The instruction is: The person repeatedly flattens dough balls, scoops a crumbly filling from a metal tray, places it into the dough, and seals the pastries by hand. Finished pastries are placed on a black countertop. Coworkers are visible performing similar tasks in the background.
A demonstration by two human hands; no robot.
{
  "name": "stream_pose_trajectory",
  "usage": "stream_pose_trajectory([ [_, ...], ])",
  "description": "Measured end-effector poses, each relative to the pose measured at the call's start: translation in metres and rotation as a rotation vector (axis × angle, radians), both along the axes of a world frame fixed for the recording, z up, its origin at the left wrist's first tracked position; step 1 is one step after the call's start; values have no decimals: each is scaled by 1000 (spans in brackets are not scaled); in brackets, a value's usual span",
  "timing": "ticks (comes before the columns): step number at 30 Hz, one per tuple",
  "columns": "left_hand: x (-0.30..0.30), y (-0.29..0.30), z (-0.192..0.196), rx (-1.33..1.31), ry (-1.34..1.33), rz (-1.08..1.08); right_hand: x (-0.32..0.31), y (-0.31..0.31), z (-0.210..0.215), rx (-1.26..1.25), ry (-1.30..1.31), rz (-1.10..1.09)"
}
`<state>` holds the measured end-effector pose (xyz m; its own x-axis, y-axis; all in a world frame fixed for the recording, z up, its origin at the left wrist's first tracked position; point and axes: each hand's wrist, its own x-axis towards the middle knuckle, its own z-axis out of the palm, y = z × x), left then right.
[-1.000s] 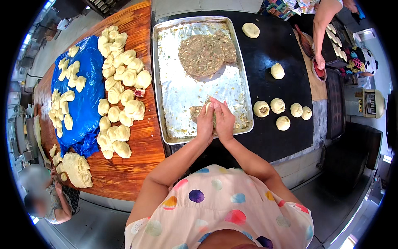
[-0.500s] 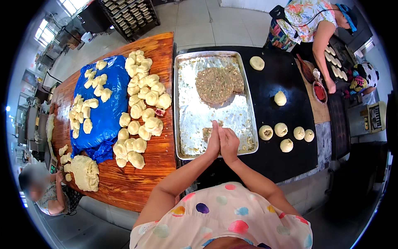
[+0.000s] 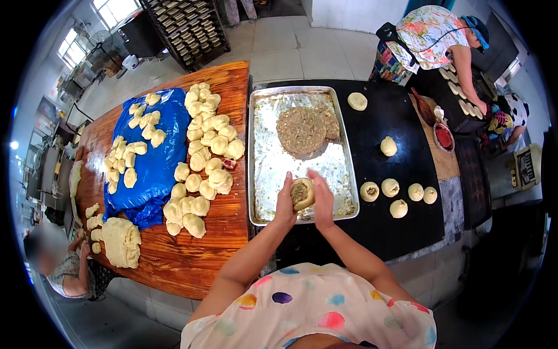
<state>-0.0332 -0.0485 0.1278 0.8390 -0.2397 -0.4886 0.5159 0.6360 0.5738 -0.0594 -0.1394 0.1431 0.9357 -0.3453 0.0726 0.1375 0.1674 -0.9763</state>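
Over the near part of a shallow metal tray, my hands cup a round of dough with brown, flecked filling showing in its open top. My left hand curves along its left side. Against the right side rests my right hand, its fingers reaching up past the dough's edge. The undersides of the dough and some fingertips are hidden. Farther up the tray lies a large mound of the same filling.
Right of the tray, several dough rounds sit on a black surface. To the left, a wooden table carries dough pieces, a blue plastic sheet and a dough slab. Co-workers stand at far right and left.
My hands were pressed together over the tray; now they are parted with the filled dough round showing between them. The view has shifted slightly. The co-worker's arm at far right has moved right.
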Motion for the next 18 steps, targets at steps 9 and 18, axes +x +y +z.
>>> stream_pose_trajectory([
  [9,6,-12,-28,589,-268,-30,8,11,-1,-623,-190,-197],
  [18,27,-22,29,-80,71,-27,33,-27,9,403,140,-165],
])
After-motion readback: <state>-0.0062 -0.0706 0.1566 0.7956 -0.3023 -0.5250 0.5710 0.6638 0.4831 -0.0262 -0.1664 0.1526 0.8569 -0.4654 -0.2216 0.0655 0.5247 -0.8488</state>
